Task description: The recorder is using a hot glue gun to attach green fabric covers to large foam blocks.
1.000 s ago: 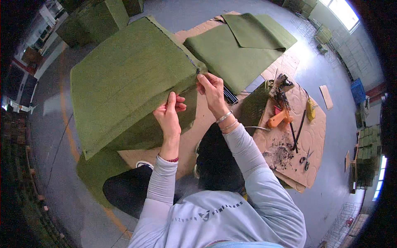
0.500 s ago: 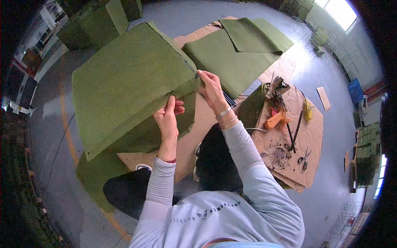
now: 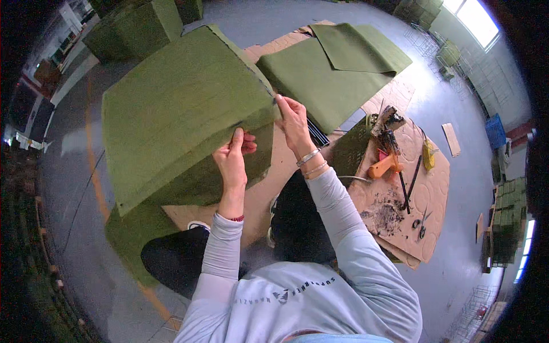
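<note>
A large box-shaped piece covered in green fabric (image 3: 177,103) stands in front of me, tilted, with a dark line of glue or stain along its right edge. My right hand (image 3: 293,123) pinches the fabric at the near right corner, thumb and fingers pressed together. Lower and to the left, my left hand (image 3: 231,155) grips the fabric's front edge, its thumb on top and the other fingers curled below. Just above my left thumb a small dark mark shows on the fabric. What lies under the fold is hidden.
An orange glue gun (image 3: 382,168), black glue sticks (image 3: 412,184), a yellow-handled tool (image 3: 429,160) and scissors (image 3: 421,227) lie on stained cardboard (image 3: 426,197) at right. Green sheets (image 3: 326,80) lie on cardboard beyond. More green boxes (image 3: 137,31) stand far left.
The front edge of the fabric has shifted slightly, and a dark mark now shows above my left thumb. Both hands keep nearly the same places and grips.
</note>
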Motion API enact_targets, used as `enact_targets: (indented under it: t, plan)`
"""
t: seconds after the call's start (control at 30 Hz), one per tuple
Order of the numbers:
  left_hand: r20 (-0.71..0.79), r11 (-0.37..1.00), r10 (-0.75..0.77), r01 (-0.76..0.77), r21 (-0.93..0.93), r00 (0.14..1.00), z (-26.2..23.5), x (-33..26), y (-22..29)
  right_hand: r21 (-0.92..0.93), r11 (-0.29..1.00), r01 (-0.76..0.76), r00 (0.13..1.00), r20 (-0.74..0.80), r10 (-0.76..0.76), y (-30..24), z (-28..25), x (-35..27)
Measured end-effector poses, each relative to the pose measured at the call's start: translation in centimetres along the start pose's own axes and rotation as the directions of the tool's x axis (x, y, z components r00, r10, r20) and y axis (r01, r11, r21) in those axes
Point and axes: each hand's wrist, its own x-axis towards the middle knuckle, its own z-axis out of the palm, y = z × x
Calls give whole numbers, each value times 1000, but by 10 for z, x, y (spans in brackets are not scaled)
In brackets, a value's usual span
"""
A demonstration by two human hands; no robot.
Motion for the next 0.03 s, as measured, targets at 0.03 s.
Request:
enact_targets:
  t: [0.03]
  plan:
    - [18,1000,-29,29,-3,999,-1,0,2,24,1000,-17,1000,5,17,-1,1,-2]
